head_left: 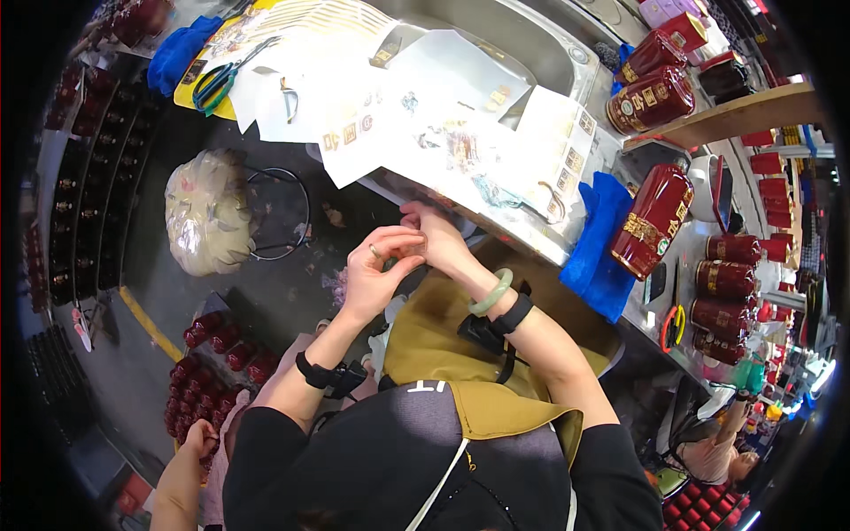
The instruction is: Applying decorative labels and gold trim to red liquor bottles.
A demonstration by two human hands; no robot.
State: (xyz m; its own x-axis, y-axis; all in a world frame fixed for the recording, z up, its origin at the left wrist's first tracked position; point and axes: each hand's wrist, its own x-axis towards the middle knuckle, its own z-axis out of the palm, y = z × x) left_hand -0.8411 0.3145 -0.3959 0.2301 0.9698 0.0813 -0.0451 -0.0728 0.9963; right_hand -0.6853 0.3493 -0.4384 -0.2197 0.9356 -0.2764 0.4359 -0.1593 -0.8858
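Note:
Both my hands are together in front of my body, just off the near edge of the worktable. My left hand (376, 273), wearing a ring, is closed in a pinch against the side of my right hand; anything in its fingertips is too small to make out. My right hand (443, 241) is turned sideways with its fingers bent, partly hidden. A pale green bangle (491, 292) circles my right forearm. Beyond my hands, white sheets (354, 102) with gold and dark decals spread over the table. A pale blue-green strip-like thing (496, 192) lies near the table's front edge.
Green-handled scissors (212, 88) lie at the table's left, near a blue cloth (181, 55). Another blue cloth (598, 243) hangs over the right edge beside a dark red bottle (653, 221). A plastic-covered stool (208, 212) stands left. A co-worker's hand (202, 436) is at lower left.

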